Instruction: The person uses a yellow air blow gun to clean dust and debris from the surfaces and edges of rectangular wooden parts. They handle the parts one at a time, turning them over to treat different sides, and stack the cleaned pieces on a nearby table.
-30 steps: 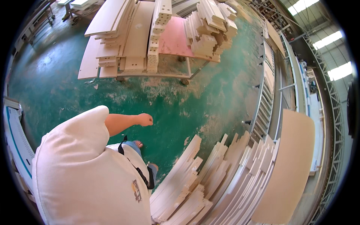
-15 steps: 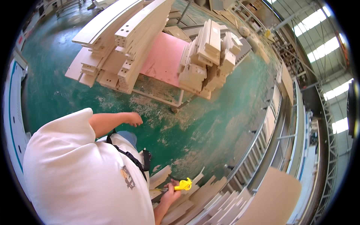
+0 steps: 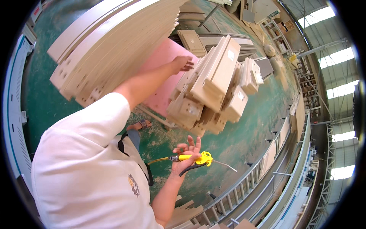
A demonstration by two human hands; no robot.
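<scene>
My left hand [image 3: 182, 64] reaches over a pink board [image 3: 158, 93], its fingers stretched out and holding nothing. Close to its fingertips stands a pile of pale cut wooden panels [image 3: 217, 74], some with white labels; I cannot tell whether the fingers touch it. In my right hand [image 3: 183, 164] lies a yellow air blow gun [image 3: 206, 158], held by the thumb against the palm while the other fingers spread away. The gun has a black lever and a thin metal nozzle pointing right. A yellow hose [image 3: 158, 160] runs from its back end toward my body.
A tall stack of long panels with drilled holes [image 3: 118, 42] rises left of the pink board. A roller conveyor [image 3: 236, 194] runs along the right side. Loose panel strips [image 3: 187, 213] lie at the bottom. A white cabinet [image 3: 16, 103] stands far left.
I have come nearer the panel stacks. My left hand has moved up and forward over the pink board, its fingers now stretched out. My right hand has risen with the blow gun, fingers spreading.
</scene>
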